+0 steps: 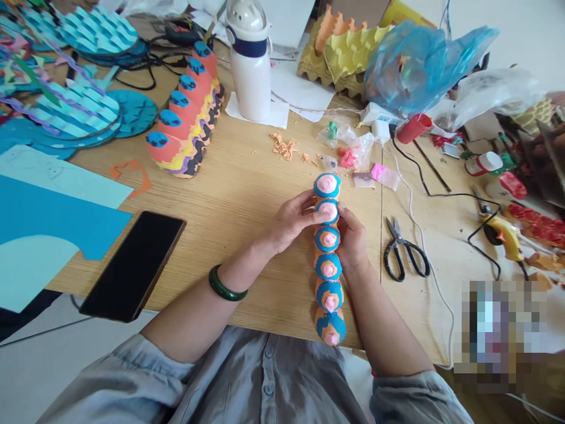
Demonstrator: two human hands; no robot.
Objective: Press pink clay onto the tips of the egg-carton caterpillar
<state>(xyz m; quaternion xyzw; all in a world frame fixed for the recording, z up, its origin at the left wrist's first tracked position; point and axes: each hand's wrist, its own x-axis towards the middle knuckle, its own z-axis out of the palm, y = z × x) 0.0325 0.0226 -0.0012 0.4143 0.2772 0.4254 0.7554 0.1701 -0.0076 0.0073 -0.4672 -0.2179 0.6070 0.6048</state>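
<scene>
Six-cup egg-carton strip (327, 253), blue-ringed and pink-centred, held from both flanks near its far end.
Left hand (293, 221) grasps the left flank, thumb on the second cup's pink dab (327, 210); right hand (354, 238) holds the opposite flank, fingers partly hidden. Strip runs lengthwise over the wooden tabletop (247, 206), near end by the edge, left of the black-handled scissors (401, 250) (touching wood or just above, can't tell). Probably light moulded pulp: stiffish, apt to crease between cups; pink looks soft, easily dented. Best hold: low on the cup walls.
</scene>
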